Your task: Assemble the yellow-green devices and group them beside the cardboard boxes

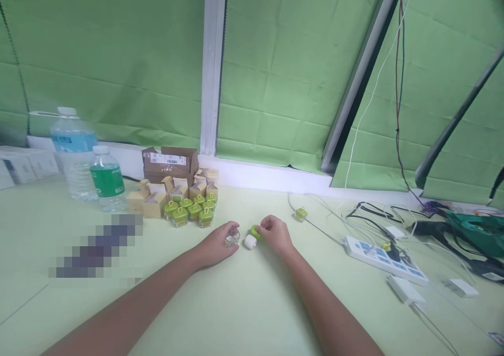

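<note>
My left hand (218,245) is closed around a small clear glass jar (232,238) near the middle of the table. A green lid (255,232) is pinched between the fingers of my right hand (276,235), just right of the jar. Between the two hands a small white cylinder-shaped piece (250,241) sits close to the lid; whether they touch I cannot tell. Several green-lidded little jars (194,211) stand grouped to the left, beyond my left hand. One more green-lidded jar (301,214) stands apart, to the right beyond my right hand.
Opened small cardboard boxes (154,201) and a larger brown carton (169,164) stand behind the jars. Two water bottles (107,181) are at the left. A white power strip (384,260), adapters (406,291) and tangled cables spread over the right side. Green blinds (275,83) hang behind.
</note>
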`<state>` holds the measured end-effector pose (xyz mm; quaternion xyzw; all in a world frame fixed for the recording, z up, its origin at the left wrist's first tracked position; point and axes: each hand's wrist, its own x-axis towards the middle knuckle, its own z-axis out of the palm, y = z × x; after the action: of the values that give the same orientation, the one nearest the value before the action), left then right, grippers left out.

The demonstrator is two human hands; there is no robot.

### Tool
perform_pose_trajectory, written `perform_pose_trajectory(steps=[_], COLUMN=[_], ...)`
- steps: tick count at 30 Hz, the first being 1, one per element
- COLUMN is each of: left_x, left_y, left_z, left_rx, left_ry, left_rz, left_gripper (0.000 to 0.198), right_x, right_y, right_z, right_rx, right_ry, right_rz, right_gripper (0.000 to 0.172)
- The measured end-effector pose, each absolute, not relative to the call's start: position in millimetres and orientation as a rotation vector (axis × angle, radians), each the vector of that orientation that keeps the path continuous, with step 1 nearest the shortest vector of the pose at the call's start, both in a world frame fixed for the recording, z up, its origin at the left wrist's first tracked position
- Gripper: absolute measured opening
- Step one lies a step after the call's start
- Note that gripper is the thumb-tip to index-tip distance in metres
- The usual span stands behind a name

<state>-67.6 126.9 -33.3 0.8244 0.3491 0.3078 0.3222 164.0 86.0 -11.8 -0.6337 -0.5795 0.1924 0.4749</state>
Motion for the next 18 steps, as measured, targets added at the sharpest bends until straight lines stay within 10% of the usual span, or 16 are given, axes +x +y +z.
perform_pose_trajectory(steps=[18], left_x=[-51.7], left_y=[95.0], left_z=[5.3], left_rx=[2.559], left_ry=[0.667], left_rz=[1.168], left_gripper=[0.027], right_x=[118.2], right_y=[49.5], right_z=[27.2], right_rx=[-1.173], right_ry=[-1.644], right_rz=[0.441], right_gripper=[0.013])
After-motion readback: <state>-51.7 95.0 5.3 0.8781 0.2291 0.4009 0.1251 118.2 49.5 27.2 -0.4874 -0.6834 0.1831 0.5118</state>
